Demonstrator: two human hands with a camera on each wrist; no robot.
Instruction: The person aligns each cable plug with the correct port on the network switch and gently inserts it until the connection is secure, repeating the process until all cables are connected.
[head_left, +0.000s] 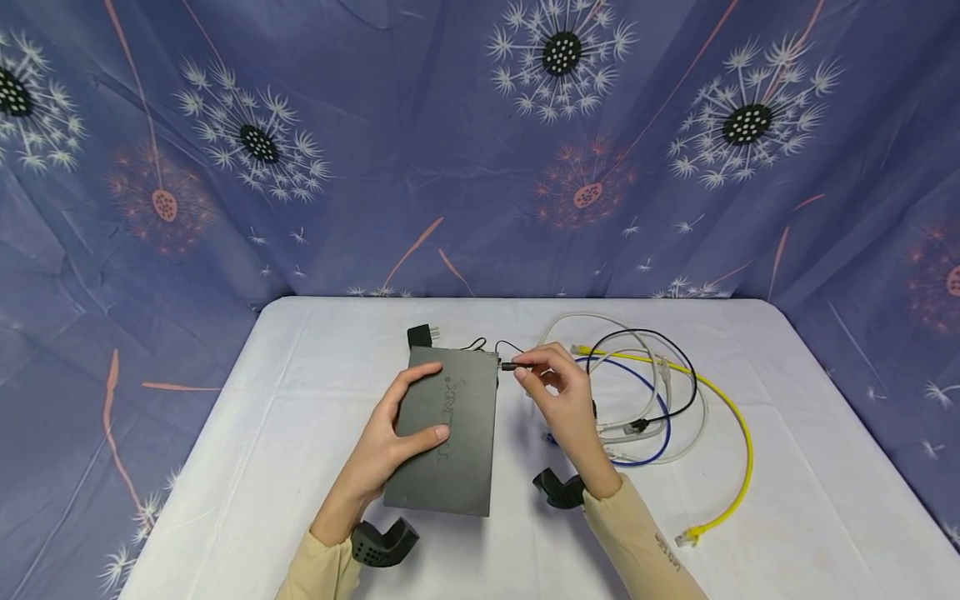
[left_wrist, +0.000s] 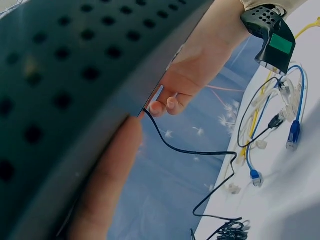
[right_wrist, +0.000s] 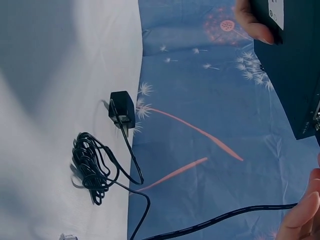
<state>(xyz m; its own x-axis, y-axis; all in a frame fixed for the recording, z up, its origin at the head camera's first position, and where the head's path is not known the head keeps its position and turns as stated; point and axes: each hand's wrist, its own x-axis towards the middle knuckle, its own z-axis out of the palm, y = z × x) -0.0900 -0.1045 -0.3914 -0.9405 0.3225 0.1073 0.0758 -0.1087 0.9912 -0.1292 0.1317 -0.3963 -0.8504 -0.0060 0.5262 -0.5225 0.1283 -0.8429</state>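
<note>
On my head feed, the left hand (head_left: 380, 454) has its thumb over part of the lettering (head_left: 450, 400) on the dark box (head_left: 442, 479), and some of its fingers are lost underneath. The black plug (head_left: 512, 367) pinched by the right hand (head_left: 562, 400) has an end too small for me to say whether it is seated. The box hides most of the coiled cord (right_wrist: 92, 170) there, and I can't read the sleeve print (head_left: 666, 552). My left wrist feed crops the box and blurs its vented face (left_wrist: 75, 75); my right wrist feed cuts off the right hand and the white label (right_wrist: 276, 11)
</note>
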